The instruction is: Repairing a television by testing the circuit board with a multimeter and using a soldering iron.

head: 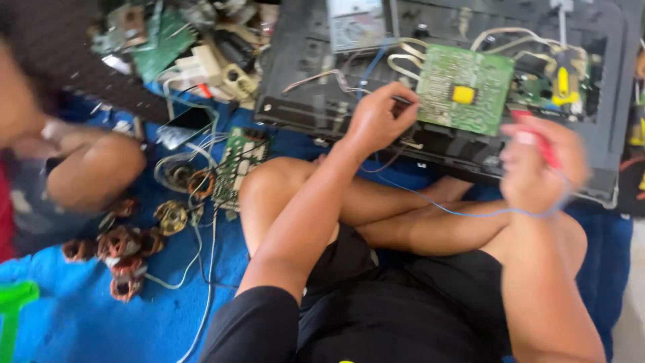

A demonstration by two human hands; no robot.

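left hand (376, 121): pinches a black probe (403, 100) at the green board's (463, 87) left edge | right hand (537, 161): blurry, grips a red probe (534, 134) just below the board | board lies in the open black case (309, 60)

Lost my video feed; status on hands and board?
Left hand pins black probe at green circuit board edge. Right hand holds red probe, off board. Loose wires alongside.

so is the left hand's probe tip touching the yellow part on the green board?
No. The left hand holds a dark probe at the green board's left edge, apart from the yellow part.
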